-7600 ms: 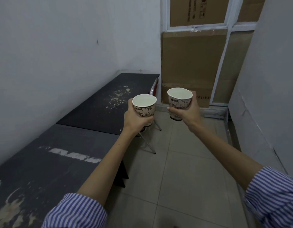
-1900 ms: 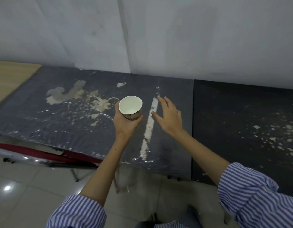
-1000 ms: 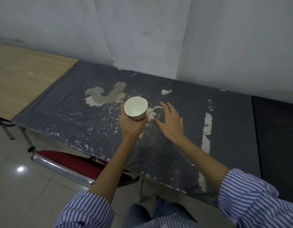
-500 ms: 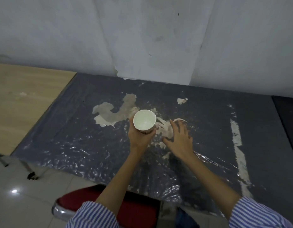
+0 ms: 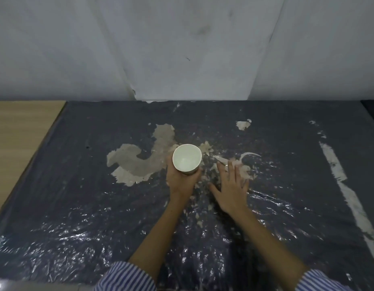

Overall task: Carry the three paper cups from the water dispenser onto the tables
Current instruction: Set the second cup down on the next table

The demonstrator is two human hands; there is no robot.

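Paper cup [image 5: 187,157] | light, thin-walled, we judge crushable | left grip [image 5: 182,177] wraps lower wall, gently | right grip [image 5: 231,186] splayed, empty, over surface [image 5: 77,185]

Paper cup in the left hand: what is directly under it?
Below the paper cup lies the dark plastic-covered table with worn pale patches. The left hand wraps its lower wall, so whether the base touches the table is hidden.

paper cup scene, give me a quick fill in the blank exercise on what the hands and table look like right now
1. The paper cup is held in the ____ hand.
2. The right hand is open, holding ____.
3. The dark table is covered by worn, shiny ____ film.
4. Left of it stands a light ____ table.

Missing words: left; nothing; plastic; wooden
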